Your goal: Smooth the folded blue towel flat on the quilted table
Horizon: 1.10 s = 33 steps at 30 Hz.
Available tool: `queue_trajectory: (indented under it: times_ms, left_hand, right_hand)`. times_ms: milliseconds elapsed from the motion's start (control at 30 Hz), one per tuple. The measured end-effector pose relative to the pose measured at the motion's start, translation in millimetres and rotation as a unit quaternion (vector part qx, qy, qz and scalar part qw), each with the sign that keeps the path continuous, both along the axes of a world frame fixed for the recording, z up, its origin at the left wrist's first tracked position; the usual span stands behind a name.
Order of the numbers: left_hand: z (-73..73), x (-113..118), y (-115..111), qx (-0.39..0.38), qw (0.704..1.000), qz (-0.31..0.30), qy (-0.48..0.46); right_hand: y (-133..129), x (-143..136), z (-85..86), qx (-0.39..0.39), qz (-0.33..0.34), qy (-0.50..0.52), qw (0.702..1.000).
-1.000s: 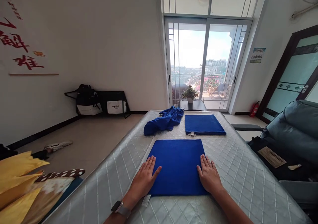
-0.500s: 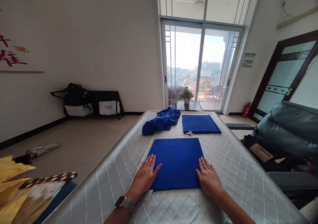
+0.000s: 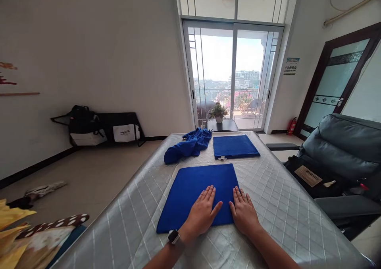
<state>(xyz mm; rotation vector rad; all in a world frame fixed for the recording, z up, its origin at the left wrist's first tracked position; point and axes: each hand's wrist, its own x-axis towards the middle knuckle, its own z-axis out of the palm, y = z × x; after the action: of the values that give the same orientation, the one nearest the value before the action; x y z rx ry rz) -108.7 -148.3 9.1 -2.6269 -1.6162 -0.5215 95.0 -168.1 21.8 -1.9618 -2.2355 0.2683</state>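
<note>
A folded blue cloth [image 3: 184, 197] lies flat on the silver quilted table cover [image 3: 282, 221] in front of me. My left hand [image 3: 204, 207] rests palm down on its right half, fingers stretched out. At the cloth's right edge lies my right hand [image 3: 244, 209], also flat with fingers extended. A smartwatch [image 3: 173, 236] is on my left wrist. Beyond, a second folded blue cloth [image 3: 235, 146] with a small white tag sits at the far right. To its left is a crumpled blue cloth [image 3: 190, 145].
A dark armchair [image 3: 342, 149] stands along the right side. Yellow and patterned fabrics [image 3: 38, 241] are at the lower left. Past the table's far end, a potted plant [image 3: 218, 112] stands on a small black table [image 3: 222, 125] before the sliding glass door [image 3: 233, 74].
My left hand has moved right, from the cloth's left edge onto its right half. My right hand stays at the right edge. The cloth's left side now reaches further left. The view has shifted slightly.
</note>
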Motion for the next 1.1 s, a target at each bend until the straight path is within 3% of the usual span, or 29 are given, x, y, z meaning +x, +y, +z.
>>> queue_trajectory:
  times_ms: [133,200,267,367,500,667,767,900,1100]
  left_hand:
    - [5.0,67.1,8.7,-0.02,0.995,-0.092,-0.016]
    - [5.8,78.7,14.3,-0.032,0.995,-0.093,-0.018]
    - [4.4,74.8,18.6,-0.036,0.996,-0.079,-0.014]
    - [-1.0,47.5,21.4,-0.027,0.998,-0.048,0.003]
    - [-12.8,-11.8,20.7,-0.023,0.999,0.015,0.029]
    - [-39.8,-95.6,11.4,-0.003,0.996,0.074,0.052]
    - [-54.8,-131.2,-0.5,0.034,0.994,0.088,0.048]
    - [-59.1,-147.9,-13.3,0.031,0.993,0.1,0.055]
    - [-48.0,-141.4,-17.1,0.001,0.992,0.116,0.046]
  right_hand:
    - [-1.0,1.0,1.3,-0.008,0.017,-0.021,1.0]
    - [-0.8,1.6,1.1,-0.009,0.019,-0.02,1.0]
    - [-0.5,2.0,1.0,-0.01,0.017,-0.007,1.0]
    - [-0.7,1.7,2.6,-0.009,0.009,0.017,1.0]
    - [-2.7,0.6,5.9,-0.005,0.001,0.039,0.999]
    - [-2.6,-0.1,4.5,-0.002,0.003,0.04,0.999]
    - [-1.7,-0.1,2.7,0.0,0.002,0.033,0.999]
    - [-1.0,-0.1,0.6,0.002,0.003,0.02,1.0]
    - [0.2,-0.9,-0.9,0.002,-0.002,0.0,1.0]
